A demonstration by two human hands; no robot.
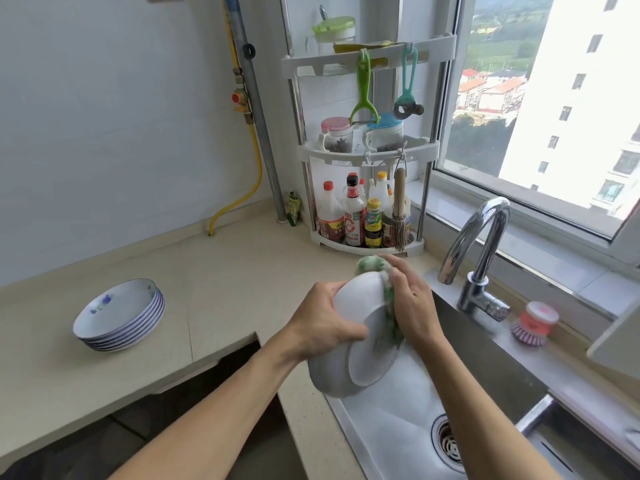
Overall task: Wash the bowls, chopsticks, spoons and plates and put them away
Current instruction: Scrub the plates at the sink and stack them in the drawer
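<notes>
bowls (353,344), white ones, are held up over the left edge of the sink (491,368), tipped so their bottoms face the person. the left hand (323,327) has its grip curled round the rim on the left side. the right hand (412,303) has its grip closed on a green cloth (377,268) and presses it on the bowl's side. a stack of plates (121,315) with blue marks sits well apart on the table (221,289) to the left. the shiny tap (481,251) stands behind the sink, and a pink brush (535,323) sits just beside it.
</notes>
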